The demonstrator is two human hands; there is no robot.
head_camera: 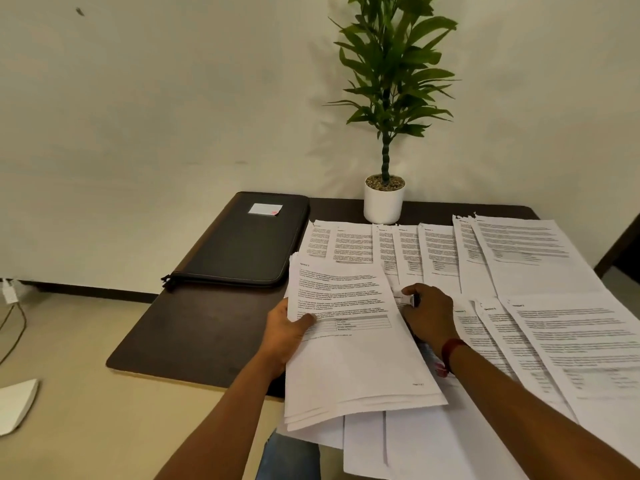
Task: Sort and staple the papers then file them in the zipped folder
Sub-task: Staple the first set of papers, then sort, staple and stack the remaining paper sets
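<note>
A dark brown table point(194, 341) stands against an off-white wall point(138, 98) on a tan floor point(86, 410). At the far left a thin cable point(14, 327) trails over the floor, and a flat white object point(15, 405) lies near the lower corner. On the table's left part lies the black zipped folder point(249, 244), closed and flat, with a small white label point(265, 209) near its far edge.

Just right of the folder, the left hand point(285, 336) grasps a stack of printed papers point(353, 358) by its left edge, thumb on the top sheet and fingers underneath. The stack is tilted over other sheets that hang past the near table edge.

Behind it, at the wall, stands a leafy plant point(391, 81) in a white pot point(383, 204).

The right hand point(429, 313), with a red band point(452, 351) on its wrist, has its fingers curled round a small white-and-dark object point(407, 300) beside the stack's right edge; what it is I cannot tell.

A far row of overlapping printed sheets point(433, 251) runs rightward from the folder, and a near row of sheets point(554, 341) fans out to the right edge.
</note>
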